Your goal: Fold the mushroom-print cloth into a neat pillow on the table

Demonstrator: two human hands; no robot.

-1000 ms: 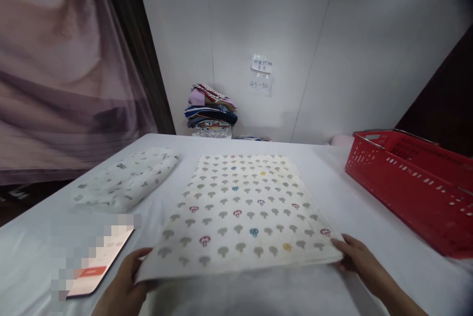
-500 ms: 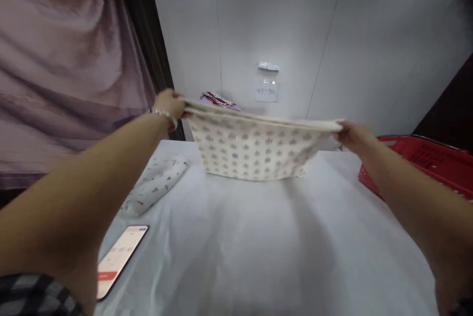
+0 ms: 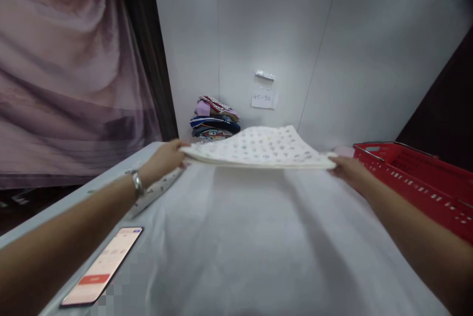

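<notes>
A white cloth with rows of small printed figures (image 3: 262,146) is stretched between my two hands above the table. My left hand (image 3: 166,158), with a silver bracelet on the wrist, is closed on the cloth's left corner. At the opposite corner my right hand (image 3: 347,171) grips the same near edge. The cloth's far part billows up and away from me. Partly behind my left forearm lies another folded white patterned cloth (image 3: 158,189). Whether the stretched cloth is a garment or a sheet I cannot tell.
A phone with a lit screen (image 3: 105,267) lies at the left on the white-covered table (image 3: 251,247). Several folded clothes are stacked in a pile (image 3: 214,121) by the back wall. On the right stands a red plastic basket (image 3: 414,178). A paper label (image 3: 263,99) hangs on the wall.
Both hands have come down with the cloth still held. Its free part, which hung below the hands, now floats up toward the wall. More of the clothes pile shows.
</notes>
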